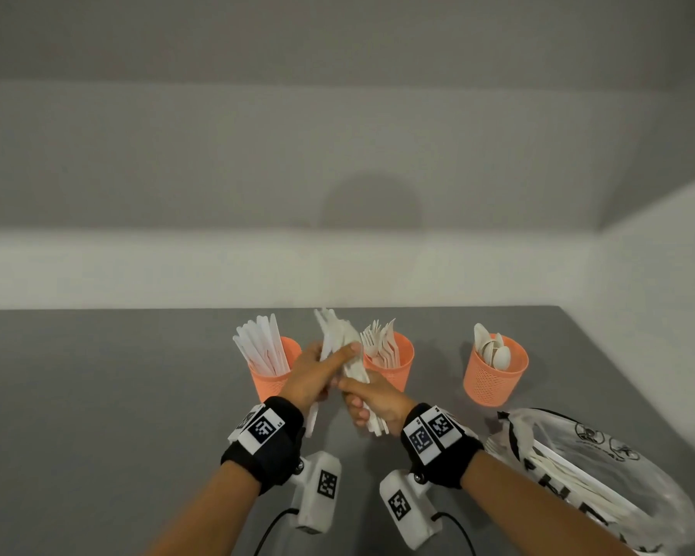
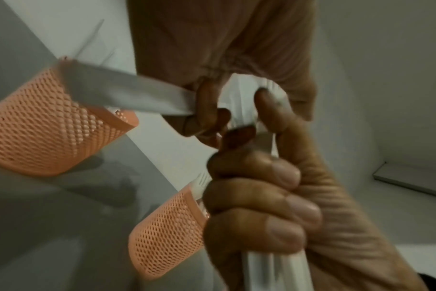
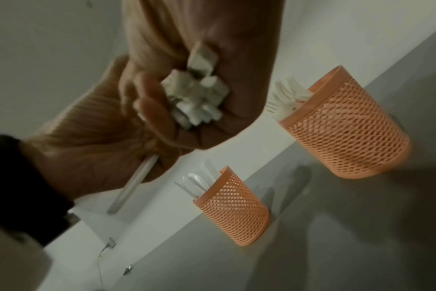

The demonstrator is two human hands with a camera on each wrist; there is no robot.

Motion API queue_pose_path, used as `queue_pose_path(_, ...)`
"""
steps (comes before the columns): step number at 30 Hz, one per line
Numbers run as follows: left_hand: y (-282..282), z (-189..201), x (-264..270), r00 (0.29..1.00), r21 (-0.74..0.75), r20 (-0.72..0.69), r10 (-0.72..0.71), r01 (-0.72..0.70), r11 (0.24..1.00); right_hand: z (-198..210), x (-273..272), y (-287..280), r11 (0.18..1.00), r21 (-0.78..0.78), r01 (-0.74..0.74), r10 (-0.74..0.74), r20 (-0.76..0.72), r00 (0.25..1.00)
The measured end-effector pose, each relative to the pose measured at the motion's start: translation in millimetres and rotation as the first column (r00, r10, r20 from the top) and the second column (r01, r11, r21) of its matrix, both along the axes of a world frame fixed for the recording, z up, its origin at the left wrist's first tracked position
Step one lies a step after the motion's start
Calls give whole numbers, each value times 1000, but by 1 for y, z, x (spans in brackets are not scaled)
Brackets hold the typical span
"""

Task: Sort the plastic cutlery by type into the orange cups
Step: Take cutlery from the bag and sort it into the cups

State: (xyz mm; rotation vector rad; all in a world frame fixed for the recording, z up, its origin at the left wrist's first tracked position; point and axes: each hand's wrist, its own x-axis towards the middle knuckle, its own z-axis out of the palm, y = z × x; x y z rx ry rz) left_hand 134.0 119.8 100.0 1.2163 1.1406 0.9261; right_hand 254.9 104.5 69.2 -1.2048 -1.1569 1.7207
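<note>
Three orange mesh cups stand in a row on the grey table: the knife cup (image 1: 271, 379) on the left, the fork cup (image 1: 396, 369) in the middle, the spoon cup (image 1: 494, 379) on the right. Between the knife and fork cups both hands hold a bundle of white cutlery (image 1: 340, 339) upright. My right hand (image 1: 360, 399) grips the handles, whose ends (image 3: 196, 98) show in its fist (image 3: 152, 110). My left hand (image 1: 330, 361) is higher on the bundle and pinches one flat white knife (image 2: 127, 92), whose handle (image 3: 129, 189) hangs below.
A clear plastic bag (image 1: 594, 467) with more white cutlery lies at the front right of the table. A white wall runs just behind the cups. The table's right edge (image 1: 618, 395) slants close past the spoon cup.
</note>
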Motion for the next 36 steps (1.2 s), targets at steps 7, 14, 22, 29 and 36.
queue_pose_path(7, 4, 0, 2, 991, 23, -82, 108, -106, 994, 8, -6, 1, 966, -73, -249, 257, 137, 957)
queue_pose_path(14, 10, 3, 16, 974, 109, -74, 216, -207, 972, 2, -17, 5, 990, 126, 70, -92, 181, 979)
queue_pose_path(22, 12, 3, 4, 916, 51, 55, 398, -400, 915, 1, -6, 7, 983, -7, 183, -183, -54, 982)
queue_pose_path(29, 8, 3, 10, 928, 71, 93, 361, -368, 927, 8, -11, -1, 988, 155, 17, -22, 28, 999)
queue_pose_path(36, 16, -9, 5, 928, 89, 24, 373, -373, 923, 9, -7, 2, 989, 145, -13, 3, 71, 997)
